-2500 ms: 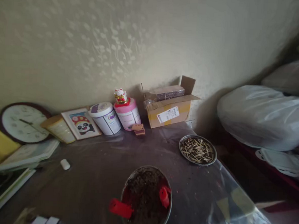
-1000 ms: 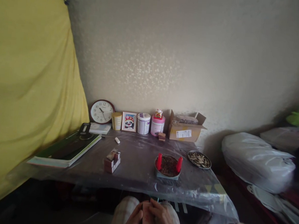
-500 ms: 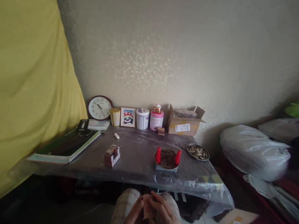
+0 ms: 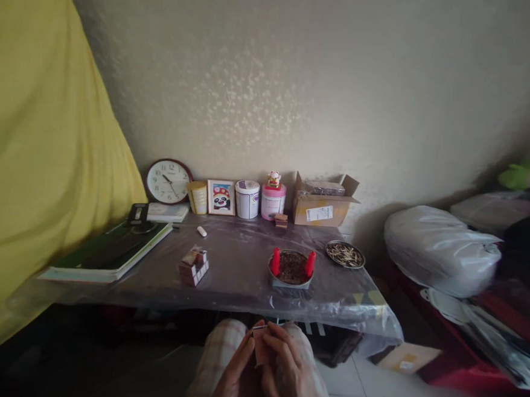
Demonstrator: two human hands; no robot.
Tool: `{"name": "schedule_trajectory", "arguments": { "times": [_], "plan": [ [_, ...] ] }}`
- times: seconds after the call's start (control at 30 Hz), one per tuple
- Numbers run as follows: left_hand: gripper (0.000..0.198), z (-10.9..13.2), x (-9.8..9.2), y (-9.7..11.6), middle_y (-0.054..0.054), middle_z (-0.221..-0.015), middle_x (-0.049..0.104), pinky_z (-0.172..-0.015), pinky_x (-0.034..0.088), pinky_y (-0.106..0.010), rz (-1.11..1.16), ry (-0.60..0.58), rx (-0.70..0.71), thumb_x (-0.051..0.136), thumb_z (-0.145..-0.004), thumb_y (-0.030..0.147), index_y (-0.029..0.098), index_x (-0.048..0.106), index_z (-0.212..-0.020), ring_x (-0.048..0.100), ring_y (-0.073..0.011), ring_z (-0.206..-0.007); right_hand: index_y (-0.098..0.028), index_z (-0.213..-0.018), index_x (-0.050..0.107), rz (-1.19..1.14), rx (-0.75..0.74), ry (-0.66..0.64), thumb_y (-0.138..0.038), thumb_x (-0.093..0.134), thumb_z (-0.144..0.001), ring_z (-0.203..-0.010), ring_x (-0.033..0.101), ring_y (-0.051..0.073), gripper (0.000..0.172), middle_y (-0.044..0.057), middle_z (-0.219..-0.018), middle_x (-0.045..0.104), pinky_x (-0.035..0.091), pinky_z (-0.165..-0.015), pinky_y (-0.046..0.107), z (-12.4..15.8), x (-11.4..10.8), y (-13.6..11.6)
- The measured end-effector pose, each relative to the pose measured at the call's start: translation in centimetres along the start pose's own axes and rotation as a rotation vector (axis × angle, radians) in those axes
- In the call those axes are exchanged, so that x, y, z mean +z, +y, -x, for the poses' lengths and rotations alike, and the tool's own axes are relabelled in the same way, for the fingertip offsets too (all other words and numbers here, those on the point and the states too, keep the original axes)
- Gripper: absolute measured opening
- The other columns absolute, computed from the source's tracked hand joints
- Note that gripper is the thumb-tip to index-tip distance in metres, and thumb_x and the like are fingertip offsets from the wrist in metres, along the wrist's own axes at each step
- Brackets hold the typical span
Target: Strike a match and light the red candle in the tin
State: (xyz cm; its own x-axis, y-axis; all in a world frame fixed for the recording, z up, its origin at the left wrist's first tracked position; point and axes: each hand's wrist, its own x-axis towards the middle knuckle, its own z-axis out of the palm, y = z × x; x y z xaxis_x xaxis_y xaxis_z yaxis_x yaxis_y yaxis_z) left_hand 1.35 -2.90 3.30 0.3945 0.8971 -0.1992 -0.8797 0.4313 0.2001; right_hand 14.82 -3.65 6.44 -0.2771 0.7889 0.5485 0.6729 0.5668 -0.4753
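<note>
My two hands meet low in the middle, over my lap, around a small reddish-brown matchbox (image 4: 260,348). My left hand (image 4: 235,369) grips its left side, the thumb along the edge. My right hand (image 4: 286,366) has its fingers bent over the right side. A thin pale strip shows at the box's far end; I cannot tell whether it is a match or the tray's edge. On the table beyond stand a stack of similar small boxes (image 4: 193,267) and a round tin of dark soil-like stuff (image 4: 291,268) with two red candles at its rim.
A plate of matchsticks (image 4: 345,254) lies at the table's right. Along the wall stand a clock (image 4: 169,181), a framed panda picture (image 4: 221,198), tubs and an open carton (image 4: 321,208). A large green book (image 4: 111,251) lies left, by a yellow curtain (image 4: 37,146).
My view has tilted down and turned slightly right, so the table's things sit higher and further left. Both hands keep hold of the matchbox, and a pale strip now shows at its far end.
</note>
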Motion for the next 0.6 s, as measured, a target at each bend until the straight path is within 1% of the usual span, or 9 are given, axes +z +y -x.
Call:
{"name": "schedule_trajectory", "arguments": {
  "times": [0.1, 0.2, 0.27, 0.33, 0.4, 0.43, 0.53, 0.57, 0.6],
  "plan": [
    [0.021, 0.4, 0.3, -0.3, -0.004, -0.107, 0.07, -0.1, 0.041, -0.03, -0.013, 0.02, -0.003, 0.067, -0.081, 0.026, 0.02, 0.07, -0.101, 0.063, -0.0188, -0.105, -0.026, -0.125, 0.053, -0.018, 0.021, -0.035, -0.012, 0.054, -0.081, -0.12, 0.057, 0.022, 0.046, 0.007, -0.133, 0.058, 0.053, -0.098, 0.038, -0.1, -0.2, -0.7],
    [0.021, 0.7, 0.6, -0.5, -0.005, -0.106, 0.07, -0.103, 0.039, -0.034, -0.059, 0.025, 0.014, 0.061, -0.085, 0.025, 0.018, 0.069, -0.103, 0.062, -0.0196, -0.106, -0.024, -0.121, 0.053, -0.047, 0.063, 0.032, -0.012, 0.053, -0.082, -0.118, 0.058, 0.023, 0.041, 0.008, -0.129, 0.059, 0.052, -0.098, 0.04, -0.1, 0.3, -0.9],
    [0.02, 0.7, 0.7, -0.5, -0.005, -0.105, 0.069, -0.105, 0.037, -0.034, -0.077, 0.036, 0.039, 0.059, -0.087, 0.024, 0.018, 0.068, -0.103, 0.061, -0.0193, -0.107, -0.025, -0.119, 0.053, -0.067, 0.073, 0.074, -0.013, 0.053, -0.083, -0.116, 0.058, 0.023, 0.038, 0.008, -0.127, 0.06, 0.052, -0.096, 0.041, 0.0, 0.9, -0.8],
    [0.018, 0.6, 0.7, -0.5, -0.005, -0.105, 0.069, -0.104, 0.038, -0.034, -0.08, 0.047, 0.054, 0.059, -0.087, 0.024, 0.017, 0.068, -0.101, 0.062, -0.0183, -0.105, -0.025, -0.118, 0.053, -0.077, 0.087, 0.088, -0.014, 0.053, -0.085, -0.115, 0.058, 0.023, 0.035, 0.008, -0.126, 0.06, 0.052, -0.096, 0.041, 0.1, 1.2, -0.7],
    [0.019, 0.6, 0.7, -0.4, -0.005, -0.106, 0.069, -0.102, 0.04, -0.032, -0.075, 0.053, 0.059, 0.058, -0.087, 0.023, 0.017, 0.068, -0.102, 0.062, -0.0173, -0.104, -0.025, -0.119, 0.053, -0.083, 0.089, 0.055, -0.014, 0.052, -0.086, -0.117, 0.057, 0.022, 0.034, 0.009, -0.128, 0.059, 0.05, -0.097, 0.041, 0.1, 1.1, -0.6],
    [0.02, 0.6, 0.6, -0.3, -0.006, -0.108, 0.069, -0.101, 0.041, -0.033, -0.072, 0.05, 0.059, 0.058, -0.088, 0.022, 0.017, 0.067, -0.105, 0.062, -0.0175, -0.105, -0.025, -0.121, 0.052, -0.089, 0.086, 0.014, -0.015, 0.053, -0.087, -0.119, 0.056, 0.023, 0.035, 0.009, -0.13, 0.058, 0.048, -0.1, 0.043, 0.1, 0.9, -0.4],
    [0.025, 0.8, 0.4, 0.1, -0.009, -0.112, 0.069, -0.095, 0.046, -0.033, -0.076, 0.04, 0.055, 0.054, -0.09, 0.024, 0.016, 0.064, -0.111, 0.063, -0.019, -0.105, -0.027, -0.129, 0.048, -0.151, 0.074, -0.112, -0.025, 0.06, -0.086, -0.124, 0.051, 0.025, 0.045, 0.008, -0.134, 0.055, 0.042, -0.104, 0.047, 0.0, -0.1, 0.3],
    [0.025, 0.9, 0.3, 0.2, -0.009, -0.111, 0.07, -0.092, 0.048, -0.032, -0.077, 0.044, 0.052, 0.053, -0.091, 0.024, 0.015, 0.063, -0.112, 0.064, -0.0189, -0.103, -0.027, -0.129, 0.048, -0.19, 0.082, -0.128, -0.028, 0.062, -0.086, -0.124, 0.051, 0.026, 0.046, 0.007, -0.134, 0.055, 0.043, -0.104, 0.047, -0.1, -0.5, 0.7],
    [0.025, 0.9, 0.2, 0.3, -0.01, -0.108, 0.071, -0.088, 0.05, -0.031, -0.082, 0.054, 0.048, 0.052, -0.091, 0.024, 0.014, 0.063, -0.111, 0.065, -0.0183, -0.099, -0.027, -0.127, 0.05, -0.235, 0.096, -0.127, -0.031, 0.062, -0.086, -0.122, 0.053, 0.025, 0.043, 0.007, -0.132, 0.057, 0.044, -0.103, 0.045, -0.3, -0.7, 1.1]
  ]
}}
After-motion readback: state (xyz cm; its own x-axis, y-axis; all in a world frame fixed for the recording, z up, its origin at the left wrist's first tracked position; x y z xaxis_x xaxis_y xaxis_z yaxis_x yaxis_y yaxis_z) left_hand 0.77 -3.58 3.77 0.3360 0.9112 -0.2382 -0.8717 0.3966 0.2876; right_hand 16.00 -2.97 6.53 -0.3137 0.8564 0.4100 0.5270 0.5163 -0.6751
